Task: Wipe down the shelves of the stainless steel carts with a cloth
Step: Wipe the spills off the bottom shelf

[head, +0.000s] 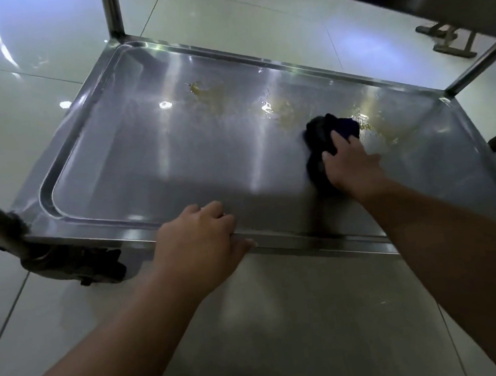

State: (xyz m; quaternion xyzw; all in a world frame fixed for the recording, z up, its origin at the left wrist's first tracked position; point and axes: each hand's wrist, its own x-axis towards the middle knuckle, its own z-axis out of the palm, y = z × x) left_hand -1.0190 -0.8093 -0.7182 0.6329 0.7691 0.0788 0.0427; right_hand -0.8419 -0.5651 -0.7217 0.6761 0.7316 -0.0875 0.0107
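We found the right hand [353,167] with fingers [340,141] curled round a dark cloth [320,137] pressed on the right part of the cart's steel shelf [174,166], beside yellowish smears [215,94], while the left hand [197,245] gripped the shelf's near rim [304,240], fingers hooked over it.

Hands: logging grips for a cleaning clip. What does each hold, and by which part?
The right hand grips the bunched dark cloth by its near end, on the shelf; the left hand holds the shelf's near rim.
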